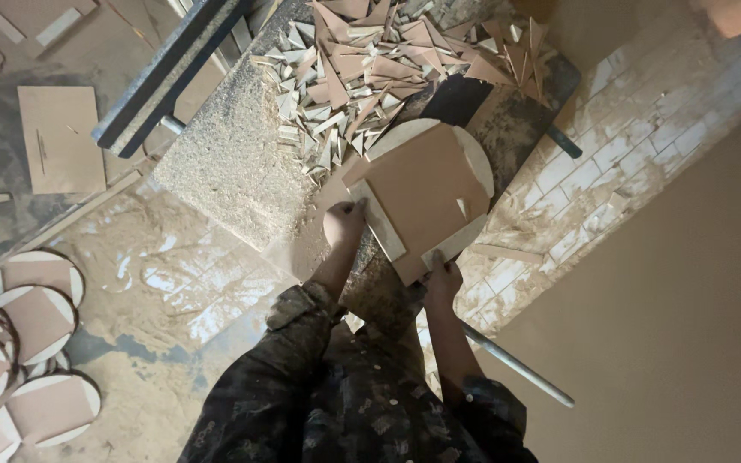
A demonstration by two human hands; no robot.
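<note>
On sawdusty table [216,163]: both hands [344,221] [442,279] grip smooth half-rounded brown board [426,193].

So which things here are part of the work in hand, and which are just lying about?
In hand:
left hand
right hand
stack of brown boards, gripped at its near edge
saw table

Lying about:
pile of offcuts
rounded boards on the floor
flat square board
metal rod
</note>
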